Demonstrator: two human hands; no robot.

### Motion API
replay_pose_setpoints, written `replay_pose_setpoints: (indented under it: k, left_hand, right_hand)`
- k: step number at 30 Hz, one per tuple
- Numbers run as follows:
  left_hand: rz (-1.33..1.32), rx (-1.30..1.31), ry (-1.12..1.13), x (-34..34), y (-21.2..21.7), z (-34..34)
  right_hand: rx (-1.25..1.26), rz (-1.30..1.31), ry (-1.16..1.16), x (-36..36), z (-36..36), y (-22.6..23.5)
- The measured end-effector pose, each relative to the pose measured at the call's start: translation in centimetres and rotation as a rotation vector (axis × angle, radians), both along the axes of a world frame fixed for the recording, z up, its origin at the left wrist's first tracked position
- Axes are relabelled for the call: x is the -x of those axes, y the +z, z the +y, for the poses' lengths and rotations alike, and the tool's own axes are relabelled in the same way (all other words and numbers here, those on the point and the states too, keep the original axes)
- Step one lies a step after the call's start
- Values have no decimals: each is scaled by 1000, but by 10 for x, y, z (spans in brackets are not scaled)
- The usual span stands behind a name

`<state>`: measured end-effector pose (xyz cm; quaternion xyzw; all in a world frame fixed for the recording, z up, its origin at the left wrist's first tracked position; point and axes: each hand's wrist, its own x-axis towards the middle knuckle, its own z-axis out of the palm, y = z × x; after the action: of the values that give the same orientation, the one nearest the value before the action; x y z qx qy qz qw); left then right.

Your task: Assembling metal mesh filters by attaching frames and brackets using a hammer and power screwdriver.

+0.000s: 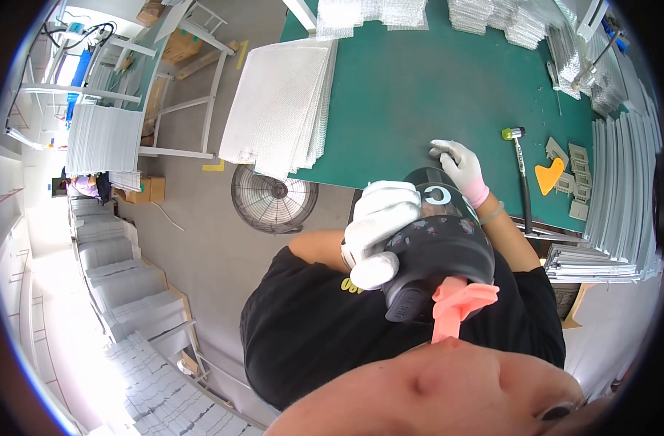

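Observation:
Close in front of me is a large black water bottle (pixel 442 247) with small coloured prints, a dark see-through part and a coral-pink drinking spout (pixel 455 301). It is tilted, with the spout end toward me. Wrapped round its left side is my left hand (pixel 383 221), in a white glove. Beyond the bottle, at the near edge of the green table (pixel 419 87), rests my right hand (pixel 460 168), gloved in white with a pink cuff. Its fingers lie loosely bent on the tabletop, holding nothing visible; the bottle hides part of that hand.
A stack of white bubble-wrap sheets (pixel 277 102) overhangs the table's left edge. To the right lie a hammer (pixel 521 163), a yellow-orange scraper (pixel 549 176) and several beige plastic pieces (pixel 579 171). Grey-white panels (pixel 622 182) line the far right. A floor fan (pixel 275 196) stands left of the table.

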<state>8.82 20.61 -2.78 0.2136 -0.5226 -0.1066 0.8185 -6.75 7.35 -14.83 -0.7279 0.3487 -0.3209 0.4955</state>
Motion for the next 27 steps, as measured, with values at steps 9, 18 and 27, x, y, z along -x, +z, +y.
replay_pose_setpoints:
  k: [9,18,27]
  left_hand:
    - [-283,14,-28,-30,19,-4]
    - [-104,37,-114,-12,15,-2]
    - [-44,25,-58,-11,11,0]
  right_hand:
    - [-17,-49,-14,0,2,-5]
    - [12,-33,3,-1,1,-8]
    - [58,-54,-14,-2,2,-8]
